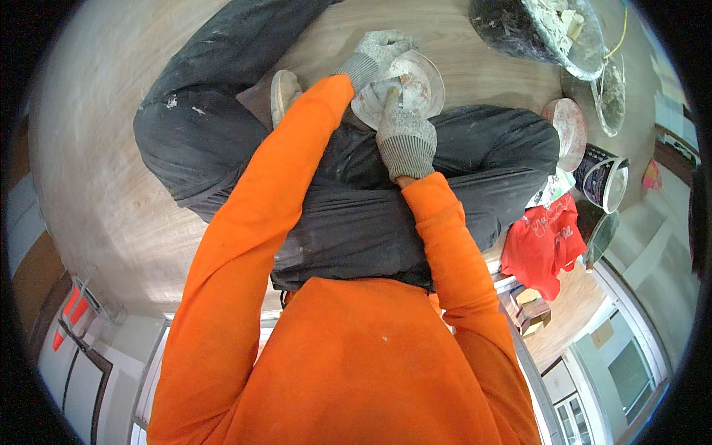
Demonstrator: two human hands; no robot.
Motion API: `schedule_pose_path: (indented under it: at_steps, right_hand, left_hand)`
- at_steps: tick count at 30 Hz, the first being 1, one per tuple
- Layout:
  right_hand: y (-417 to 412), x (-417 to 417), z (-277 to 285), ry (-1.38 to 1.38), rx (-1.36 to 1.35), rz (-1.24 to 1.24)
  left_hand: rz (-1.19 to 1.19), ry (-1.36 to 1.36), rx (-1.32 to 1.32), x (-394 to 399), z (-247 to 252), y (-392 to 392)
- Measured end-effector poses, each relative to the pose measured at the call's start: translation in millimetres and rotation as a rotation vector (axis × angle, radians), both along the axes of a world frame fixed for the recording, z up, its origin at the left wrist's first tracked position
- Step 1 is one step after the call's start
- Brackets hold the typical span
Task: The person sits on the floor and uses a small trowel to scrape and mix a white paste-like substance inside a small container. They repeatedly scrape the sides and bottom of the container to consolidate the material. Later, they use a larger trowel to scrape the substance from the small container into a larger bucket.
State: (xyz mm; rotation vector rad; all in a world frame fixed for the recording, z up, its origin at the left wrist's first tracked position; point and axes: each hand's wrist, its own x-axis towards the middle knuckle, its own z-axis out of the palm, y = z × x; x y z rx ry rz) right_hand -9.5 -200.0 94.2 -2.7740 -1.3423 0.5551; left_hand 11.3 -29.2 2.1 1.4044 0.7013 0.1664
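Observation:
I sit with bent legs on a wood-grain floor, both hands in grey knit work gloves. A round, shallow plastic lid or dish, smeared with white and reddish residue, is tilted over my lap. My left hand grips its far left rim, fingers curled over the edge. My right hand is at the near side of the dish, its thumb on a flat grey scraper-like blade lying against the inside. The handle is hidden in the glove.
A black bucket with whitish rubble stands at the far right, another bucket beside it. Closer are a stained round lid, a dark pail with a white rim, a red bag and a cardboard box.

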Motion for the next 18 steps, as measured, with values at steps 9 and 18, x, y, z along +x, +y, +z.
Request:
schedule_pose_path:
  at_steps: [9,18]
  right_hand:
    - [-30,45,-13,-0.005,-0.036,0.274]
    - [11,-5,-29,-0.279,0.177,0.025]
  left_hand:
    - [-0.128,-0.182,0.245,-10,-14,12]
    - [-0.039,-0.062,0.079,-5,1,4]
